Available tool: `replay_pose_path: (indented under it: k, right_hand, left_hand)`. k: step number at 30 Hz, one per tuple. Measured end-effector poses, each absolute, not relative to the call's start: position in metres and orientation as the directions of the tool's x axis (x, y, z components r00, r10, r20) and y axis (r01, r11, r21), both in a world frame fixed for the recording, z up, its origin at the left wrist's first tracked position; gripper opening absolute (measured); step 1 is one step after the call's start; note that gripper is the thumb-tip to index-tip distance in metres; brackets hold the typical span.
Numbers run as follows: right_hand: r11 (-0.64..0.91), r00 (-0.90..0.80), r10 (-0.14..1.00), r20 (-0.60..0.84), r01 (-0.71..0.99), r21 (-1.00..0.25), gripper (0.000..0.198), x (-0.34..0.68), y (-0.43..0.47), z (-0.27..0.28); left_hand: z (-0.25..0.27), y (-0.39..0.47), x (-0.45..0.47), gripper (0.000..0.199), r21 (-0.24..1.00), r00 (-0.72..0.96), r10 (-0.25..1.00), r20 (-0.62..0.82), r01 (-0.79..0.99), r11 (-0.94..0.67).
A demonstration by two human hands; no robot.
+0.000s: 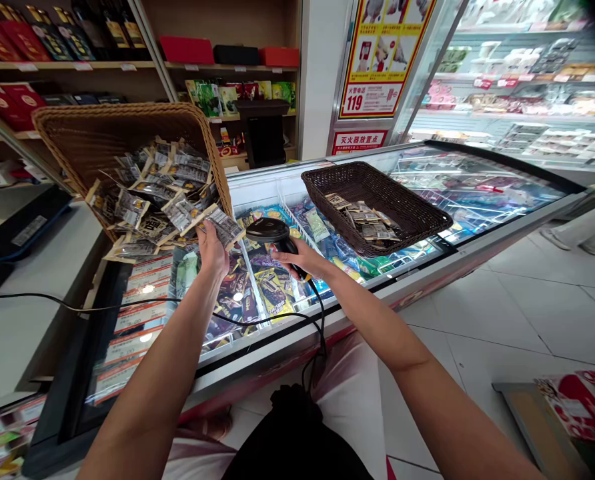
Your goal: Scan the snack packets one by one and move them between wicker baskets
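a: so that little packet (222, 228) is in your left hand (212, 248), right? at the front of the heap?
b: yep, your thumb and fingers are clamped on its near end, right by the packets heaped in the tan basket (67, 137).
a: and your right hand (305, 259)?
b: fingers wrapped round the handle of a black scanner (267, 230), its head just beside the packet. cable (320, 303) hangs off the handle.
a: the dark brown basket (412, 213)?
b: right of your scanner, on the glass-topped freezer (417, 283), with more packets inside.
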State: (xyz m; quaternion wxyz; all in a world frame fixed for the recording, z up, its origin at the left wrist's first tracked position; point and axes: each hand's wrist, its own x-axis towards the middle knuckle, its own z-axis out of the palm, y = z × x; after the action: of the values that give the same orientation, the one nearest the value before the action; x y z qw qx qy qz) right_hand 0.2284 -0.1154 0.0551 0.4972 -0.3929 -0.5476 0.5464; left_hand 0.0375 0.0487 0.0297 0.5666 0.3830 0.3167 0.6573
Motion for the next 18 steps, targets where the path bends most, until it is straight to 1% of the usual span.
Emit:
replay_pose_path:
  k: [3,6,12,18]
  right_hand:
    - [0.083,-0.192,0.976,0.103,-0.113,-0.99,0.051,0.227,-0.117,0.058]
    - [0.077,-0.168,0.981,0.096,-0.12,-0.99,0.052,0.227,-0.117,0.059]
    - [0.083,-0.155,0.983,0.1,-0.114,-0.99,0.051,0.227,-0.116,0.058]
    - [0.096,-0.148,0.983,0.112,-0.11,-0.989,0.051,0.228,-0.117,0.06]
  left_hand:
    - [0.028,0.051,0.041,0.018,0.851,-0.067,0.995,0.079,-0.515,-0.102]
    - [0.031,0.051,0.042,0.011,0.826,-0.051,0.992,0.115,-0.549,-0.125]
    - [0.041,0.049,0.041,0.021,0.794,-0.03,0.998,0.057,-0.605,-0.063]
    - [0.045,0.045,0.04,0.018,0.789,0.001,0.989,0.146,-0.604,-0.116]
